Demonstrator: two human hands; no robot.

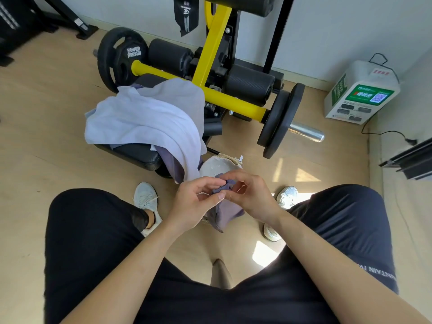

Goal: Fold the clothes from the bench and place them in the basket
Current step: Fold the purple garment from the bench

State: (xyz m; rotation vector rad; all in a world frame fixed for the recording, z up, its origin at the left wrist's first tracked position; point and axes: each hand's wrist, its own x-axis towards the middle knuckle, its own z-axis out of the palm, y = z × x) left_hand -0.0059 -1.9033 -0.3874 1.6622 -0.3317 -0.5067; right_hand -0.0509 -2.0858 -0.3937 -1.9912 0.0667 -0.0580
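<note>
A crumpled mauve-grey garment (228,212) hangs bunched, its top pinched in the curled fingers of left hand (194,202) and right hand (253,197).

We have only one camera, worn on the head. It looks forward and down. The left hand (194,204) and right hand (253,197) are close under it. The big yellow and black metal gym machine (210,54) stands farther off, by the white wall (350,31).
</note>
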